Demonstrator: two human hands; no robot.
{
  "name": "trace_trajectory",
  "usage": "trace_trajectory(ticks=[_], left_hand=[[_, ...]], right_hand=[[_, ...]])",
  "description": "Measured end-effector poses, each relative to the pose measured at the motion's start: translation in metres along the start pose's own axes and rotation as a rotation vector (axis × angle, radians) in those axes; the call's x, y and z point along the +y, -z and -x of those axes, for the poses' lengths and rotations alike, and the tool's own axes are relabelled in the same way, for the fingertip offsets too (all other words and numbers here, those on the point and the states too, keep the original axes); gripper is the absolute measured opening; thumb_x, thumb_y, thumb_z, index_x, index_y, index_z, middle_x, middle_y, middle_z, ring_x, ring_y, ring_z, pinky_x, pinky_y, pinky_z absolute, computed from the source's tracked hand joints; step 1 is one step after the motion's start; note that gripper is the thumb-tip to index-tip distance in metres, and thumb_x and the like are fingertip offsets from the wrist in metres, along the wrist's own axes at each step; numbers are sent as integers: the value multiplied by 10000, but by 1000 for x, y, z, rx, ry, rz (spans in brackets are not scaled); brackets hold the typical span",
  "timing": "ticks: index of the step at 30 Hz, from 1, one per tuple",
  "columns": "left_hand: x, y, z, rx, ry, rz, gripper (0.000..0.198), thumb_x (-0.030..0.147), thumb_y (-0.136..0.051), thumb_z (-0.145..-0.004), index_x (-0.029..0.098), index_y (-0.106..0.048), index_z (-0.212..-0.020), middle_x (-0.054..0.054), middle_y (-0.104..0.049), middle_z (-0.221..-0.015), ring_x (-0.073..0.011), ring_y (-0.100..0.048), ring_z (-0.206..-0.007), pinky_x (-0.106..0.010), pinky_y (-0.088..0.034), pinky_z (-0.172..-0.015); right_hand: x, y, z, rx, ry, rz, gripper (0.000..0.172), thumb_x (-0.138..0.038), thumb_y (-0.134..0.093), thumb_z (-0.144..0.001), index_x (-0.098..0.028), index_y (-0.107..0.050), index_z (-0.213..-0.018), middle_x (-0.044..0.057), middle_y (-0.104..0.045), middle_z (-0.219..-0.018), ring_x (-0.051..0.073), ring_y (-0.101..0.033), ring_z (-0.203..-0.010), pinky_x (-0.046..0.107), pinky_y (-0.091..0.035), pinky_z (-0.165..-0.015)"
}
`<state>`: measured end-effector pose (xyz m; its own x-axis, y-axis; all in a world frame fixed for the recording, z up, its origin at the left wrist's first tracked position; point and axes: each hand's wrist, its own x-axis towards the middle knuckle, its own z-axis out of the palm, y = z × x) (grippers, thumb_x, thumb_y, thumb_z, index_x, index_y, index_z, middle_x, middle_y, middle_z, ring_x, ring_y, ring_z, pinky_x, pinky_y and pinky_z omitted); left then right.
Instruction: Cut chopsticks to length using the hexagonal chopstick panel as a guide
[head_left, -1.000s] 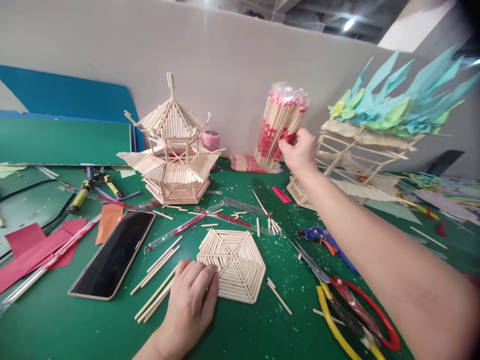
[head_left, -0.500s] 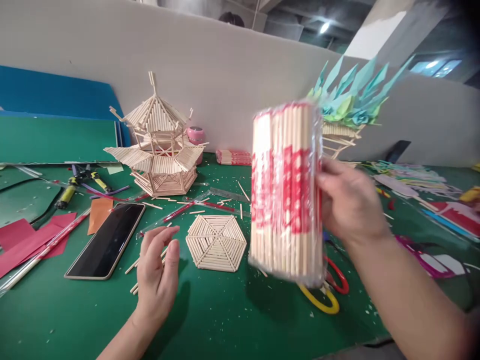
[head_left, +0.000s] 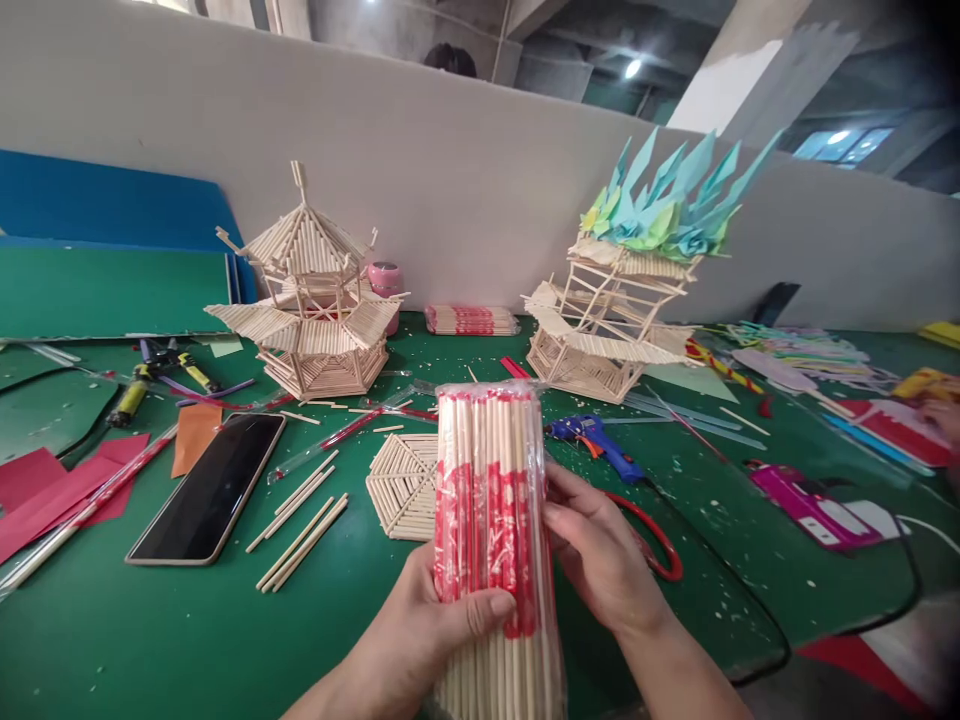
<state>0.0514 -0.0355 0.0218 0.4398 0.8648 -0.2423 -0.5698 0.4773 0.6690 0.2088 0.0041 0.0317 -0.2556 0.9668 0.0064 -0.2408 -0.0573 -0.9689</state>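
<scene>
A plastic-wrapped pack of chopsticks (head_left: pixel 491 500) with red printing stands upright in front of me, low in the middle of the view. My left hand (head_left: pixel 431 625) wraps around its lower left side, thumb across the front. My right hand (head_left: pixel 600 550) grips its right side. Behind the pack lies a flat hexagonal panel of wooden sticks (head_left: pixel 401 485), partly hidden by it. Loose wooden sticks (head_left: pixel 300 525) lie to the panel's left on the green table (head_left: pixel 150 640).
A stick pagoda model (head_left: pixel 311 300) stands at back left, another stick model with teal paper leaves (head_left: pixel 622 300) at back right. A phone (head_left: pixel 210 490), blue glue gun (head_left: pixel 596 440), red-handled scissors (head_left: pixel 660 535), pliers (head_left: pixel 150 375), red paper (head_left: pixel 52 485) and a second chopstick pack (head_left: pixel 469 320) lie around.
My right hand brought the chopstick pack from the back wall toward me and lowered it. My left hand left the table by the hexagonal panel and took hold of the pack.
</scene>
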Motion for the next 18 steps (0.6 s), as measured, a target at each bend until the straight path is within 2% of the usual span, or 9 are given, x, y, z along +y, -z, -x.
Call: trace_trajectory(ticks=[2, 5, 9, 12, 15, 18], left_hand=[[-2, 3, 1, 21, 26, 6, 300, 298, -770, -601, 120, -681, -825, -59, -670, -750, -150, -587, -665, -269, -462, -668], [-5, 7, 3, 28, 56, 2, 328, 314, -779, -583, 130, -681, -836, -69, -676, -786, -173, -601, -698, -289, -469, -693], [-10, 10, 3, 24, 48, 7, 364, 329, -787, -568, 154, -688, -873, -66, -691, -810, -200, -617, -778, -304, -463, -751], [-12, 15, 3, 11, 39, -4, 396, 346, -789, -561, 155, -686, -892, -72, -699, -829, -214, -624, -793, -304, -466, -741], [-13, 21, 2, 14, 32, -25, 377, 340, -785, -571, 152, -684, -882, -68, -706, -822, -199, -627, -768, -287, -470, -719], [-15, 23, 2, 21, -4, -23, 373, 321, -783, -585, 160, -676, -903, -63, -715, -835, -180, -627, -741, -279, -477, -703]], right_hand=[[-4, 5, -5, 11, 51, 97, 342, -263, -560, -822, -258, -539, -1163, 48, -577, -1205, 235, -509, -1125, 366, -422, -938], [-18, 9, -18, 108, 183, 267, 415, -293, -569, -829, -290, -465, -1230, 45, -532, -1245, 214, -469, -1162, 348, -413, -945], [-37, 8, -40, 197, 344, 528, 402, -348, -579, -813, -282, -493, -1200, 56, -524, -1221, 216, -490, -1103, 358, -426, -896], [-45, 7, -52, 120, 272, 602, 304, -386, -573, -806, -249, -600, -1077, 50, -616, -1023, 198, -558, -931, 333, -461, -789], [-51, 6, -58, 31, 175, 513, 189, -365, -588, -791, -223, -679, -876, 19, -648, -792, 159, -576, -762, 282, -468, -689], [-59, 4, -61, -25, 114, 444, 144, -319, -609, -762, -212, -683, -825, -2, -633, -735, 127, -555, -677, 243, -454, -620]])
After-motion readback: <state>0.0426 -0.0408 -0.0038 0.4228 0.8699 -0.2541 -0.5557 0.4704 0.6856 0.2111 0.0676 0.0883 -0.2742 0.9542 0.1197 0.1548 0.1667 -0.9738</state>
